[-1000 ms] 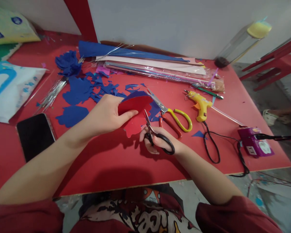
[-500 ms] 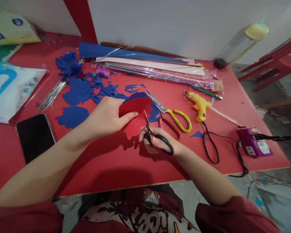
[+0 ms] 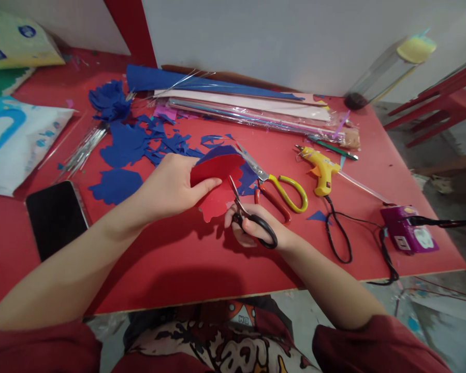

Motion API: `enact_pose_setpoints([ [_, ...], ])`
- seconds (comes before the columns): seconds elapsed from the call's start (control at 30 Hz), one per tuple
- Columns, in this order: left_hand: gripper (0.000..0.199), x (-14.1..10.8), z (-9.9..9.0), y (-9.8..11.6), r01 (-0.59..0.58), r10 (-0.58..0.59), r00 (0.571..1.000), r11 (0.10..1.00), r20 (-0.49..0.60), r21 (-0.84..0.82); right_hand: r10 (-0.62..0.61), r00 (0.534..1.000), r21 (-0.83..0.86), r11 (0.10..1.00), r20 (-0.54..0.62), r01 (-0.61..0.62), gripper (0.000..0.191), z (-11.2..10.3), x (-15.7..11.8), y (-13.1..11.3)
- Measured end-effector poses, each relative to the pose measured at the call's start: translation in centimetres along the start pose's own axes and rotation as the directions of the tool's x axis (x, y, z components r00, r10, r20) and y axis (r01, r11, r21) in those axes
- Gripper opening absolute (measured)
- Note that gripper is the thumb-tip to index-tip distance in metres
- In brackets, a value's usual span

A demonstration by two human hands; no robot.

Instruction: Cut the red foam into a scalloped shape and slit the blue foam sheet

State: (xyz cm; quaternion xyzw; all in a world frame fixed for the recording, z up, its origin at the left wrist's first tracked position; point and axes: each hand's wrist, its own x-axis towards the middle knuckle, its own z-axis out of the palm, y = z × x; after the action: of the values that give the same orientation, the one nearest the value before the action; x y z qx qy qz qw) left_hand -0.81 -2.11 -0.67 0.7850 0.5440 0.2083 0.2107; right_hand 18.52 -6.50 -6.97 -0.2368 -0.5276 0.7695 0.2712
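Note:
My left hand [image 3: 176, 184] pinches a curved red sheet [image 3: 217, 191] with a blue side showing along its top edge. The sheet's lower edge is scalloped. My right hand [image 3: 256, 228] has its fingers in the black handles of small scissors [image 3: 243, 207], whose blades point up at the sheet's right part. Whether the blades touch the sheet is unclear. Yellow-handled scissors [image 3: 285, 191] and a red-handled tool [image 3: 274, 204] lie just beyond my right hand. Blue cut-out pieces [image 3: 116, 186] lie left of the sheet.
On the red table [image 3: 171, 274] are a phone [image 3: 56, 220], a wipes pack [image 3: 23, 142], a blue flower [image 3: 109, 101], metal wires [image 3: 83, 147], rolled sheets [image 3: 217, 88], a yellow glue gun [image 3: 320, 168] with a cord and a purple power block [image 3: 407, 228]. A clear cylinder [image 3: 376, 72] stands behind.
Both hands keep nearly the same pose on the sheet and scissors. The view has shifted very slightly.

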Motion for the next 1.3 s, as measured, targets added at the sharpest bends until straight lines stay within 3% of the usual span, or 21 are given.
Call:
enact_pose_setpoints([
  [0.13, 0.025, 0.1, -0.1, 0.0, -0.033, 0.034, 0.999, 0.999, 0.003, -0.043, 0.012, 1.000, -0.006, 1.000, -0.004, -0.012, 0.044, 0.0, 0.1, 0.1],
  [0.23, 0.027, 0.0, -0.1, -0.1, 0.018, -0.018, 1.000, 1.000, 0.003, -0.020, -0.011, 1.000, -0.028, 1.000, -0.011, 0.010, 0.044, 0.0, 0.1, 0.1],
  [0.37, 0.030, -0.1, 0.2, -0.2, 0.154, -0.157, 0.982, 0.988, -0.109, -0.031, -0.034, 0.998, -0.075, 0.997, -0.048, 0.030, 0.045, 0.1, 0.3, 0.0],
  [0.5, 0.025, 0.0, 1.1, -0.6, 0.173, -0.201, 0.958, 0.974, -0.203, -0.148, -0.073, 0.978, -0.116, 0.992, -0.194, 0.051, 0.041, 0.2, 0.6, 0.0],
  [0.6, 0.024, 0.0, 2.1, -0.7, 0.170, -0.220, 0.954, 0.957, -0.204, -0.237, -0.134, 0.922, -0.122, 0.988, -0.363, 0.095, 0.035, 0.3, 0.9, 0.1],
  [0.73, 0.024, -0.2, 3.5, -0.3, 0.155, -0.214, 0.967, 0.925, -0.140, -0.346, -0.199, 0.741, -0.108, 0.980, -0.641, 0.170, 0.031, 0.3, 1.2, 0.4],
  [0.83, 0.024, -0.6, 4.4, 0.0, 0.135, -0.198, 0.971, 0.917, -0.135, -0.376, -0.218, 0.643, -0.126, 0.974, -0.734, 0.187, 0.032, 0.3, 1.4, 0.4],
  [1.13, 0.025, -1.7, 6.2, 0.4, 0.101, -0.174, 0.978, 0.876, -0.113, -0.471, -0.276, 0.608, -0.277, 0.956, -0.744, 0.096, 0.028, 0.4, 1.2, 0.1],
  [1.3, 0.024, -1.5, 5.5, 0.8, 0.194, -0.223, 0.975, 0.815, 0.014, -0.545, -0.309, 0.596, -0.309, 0.945, -0.741, 0.106, 0.030, 0.0, 1.2, 0.0],
])
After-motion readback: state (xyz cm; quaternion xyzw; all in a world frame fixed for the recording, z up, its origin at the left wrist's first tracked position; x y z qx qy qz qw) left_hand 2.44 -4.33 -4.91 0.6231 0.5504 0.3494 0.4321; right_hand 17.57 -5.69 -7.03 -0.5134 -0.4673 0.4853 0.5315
